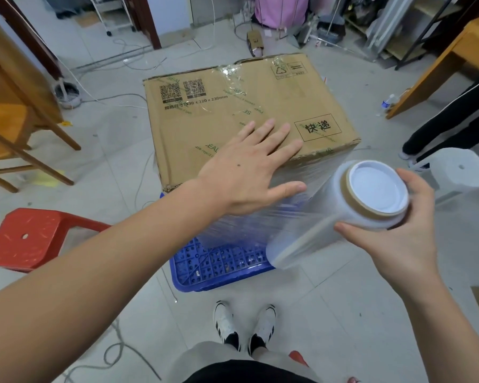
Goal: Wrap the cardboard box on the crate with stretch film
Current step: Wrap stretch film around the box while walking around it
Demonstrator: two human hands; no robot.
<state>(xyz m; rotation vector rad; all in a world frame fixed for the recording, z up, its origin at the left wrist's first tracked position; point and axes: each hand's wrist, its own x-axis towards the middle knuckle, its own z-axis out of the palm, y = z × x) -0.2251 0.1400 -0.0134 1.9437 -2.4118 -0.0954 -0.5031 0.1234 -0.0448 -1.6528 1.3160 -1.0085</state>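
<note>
Shoes (244,324) at frame bottom, white with black, toes toward the crate (219,268).

Left hand (249,167): I read it as flat, fingers straight and spread, palm down on the near top edge of the cardboard box (241,106), thumb hanging over the front face onto the film. Holding nothing, just pressing.

Right hand (398,233): grip curled round the upper end of the stretch film roll (351,214), thumb on the near side, fingers on the far side by the white end cap. Roll is tilted, cap end up and toward me, just off the box's near right corner.

Film sheet (260,214) runs taut from the roll across the box's front face, covering the lower box and the crate's top edge.

Box sits on the blue perforated crate, which stands on the tiled floor (343,313). Printed QR codes and a framed label face up on the box.

Outward: red stool (31,239) to the left, wooden chair (14,134) beyond it, second person's dark trouser legs (454,120) at right, white jug (459,170) beside them.
</note>
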